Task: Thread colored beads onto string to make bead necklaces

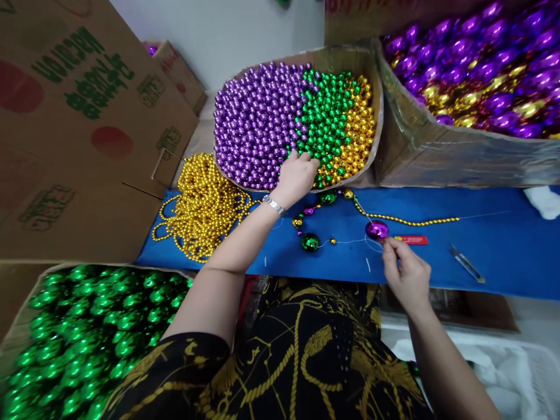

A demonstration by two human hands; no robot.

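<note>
My left hand (296,175) reaches into a cardboard box (376,134) of small purple, green and gold beads, fingers curled down among the green beads (326,116); whether it grips any is hidden. My right hand (405,271) pinches a thin thread just below a large purple bead (377,229) on the blue cloth (503,245). A partly strung strand lies between my hands, with a large green bead (310,241) and small gold and purple ones.
A pile of gold bead strands (201,204) lies on the cloth's left end. A red tool (411,240) and metal snips (466,263) lie to the right. A box of large green beads (87,332) sits near left, a box of large purple and gold beads (481,64) far right.
</note>
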